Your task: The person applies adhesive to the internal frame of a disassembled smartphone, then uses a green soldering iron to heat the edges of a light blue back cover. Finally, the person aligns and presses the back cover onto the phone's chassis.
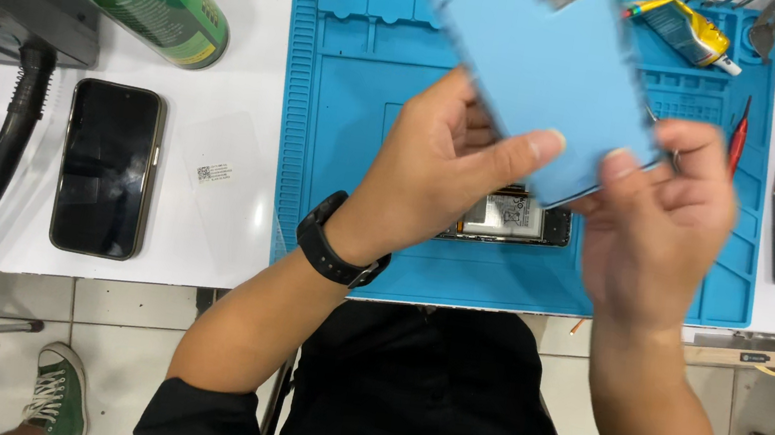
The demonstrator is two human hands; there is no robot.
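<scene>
I've got the light blue phone back panel (549, 74) up above the blue work mat (356, 82), tilted and a bit blurred. My left hand (438, 179) grips its lower left edge, thumb pressed on. My right hand (655, 220) pinches its lower right corner. Under my hands, an opened phone (514, 217) lies on the mat. A black phone (107, 168) rests on the bench (233, 166), left of the mat.

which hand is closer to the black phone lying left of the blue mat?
Left. The left hand grips the light blue back panel over the mat, on the side toward the black phone. The right hand holds the panel's other edge, farther away.
</scene>
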